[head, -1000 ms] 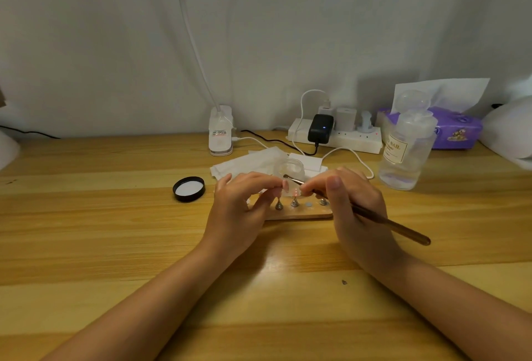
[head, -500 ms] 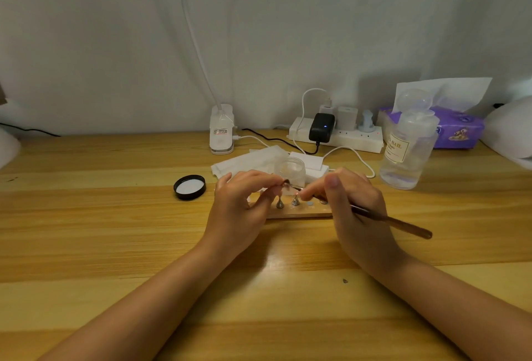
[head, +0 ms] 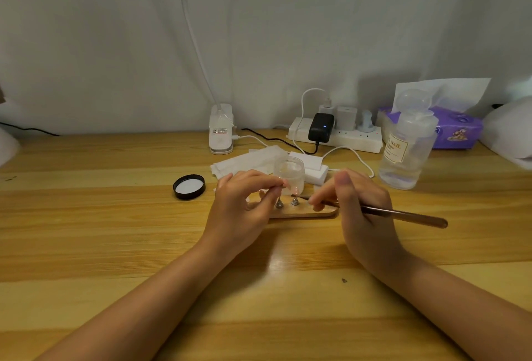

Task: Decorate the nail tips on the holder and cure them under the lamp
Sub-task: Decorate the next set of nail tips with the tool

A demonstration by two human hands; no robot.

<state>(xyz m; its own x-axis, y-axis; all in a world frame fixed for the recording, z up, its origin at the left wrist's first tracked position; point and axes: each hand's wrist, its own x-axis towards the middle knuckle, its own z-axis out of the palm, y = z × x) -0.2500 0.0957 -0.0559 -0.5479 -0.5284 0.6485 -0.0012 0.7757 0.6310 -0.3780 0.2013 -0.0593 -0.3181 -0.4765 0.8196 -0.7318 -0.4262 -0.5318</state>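
Note:
A small wooden holder (head: 305, 212) with metal pegs lies on the table between my hands. My left hand (head: 244, 211) hovers over its left end and pinches a small nail tip (head: 285, 185) between thumb and fingers. My right hand (head: 359, 211) grips a thin brown brush (head: 403, 214) like a pen. The brush tip points left, just above a peg (head: 294, 201). A small clear open jar (head: 289, 172) stands right behind the holder. The white clip lamp (head: 220, 130) stands at the back by the wall.
A black jar lid (head: 189, 186) lies left of my hands. White wipes (head: 247, 160) and a white block (head: 312, 166) sit behind the jar. A clear bottle (head: 407, 147), a power strip (head: 336, 134) with cables and a purple tissue pack (head: 454, 130) stand at the back right.
My right hand has drawn slightly to the right with the brush, opening a gap between the hands. My left hand keeps the nail tip pinched above the holder.

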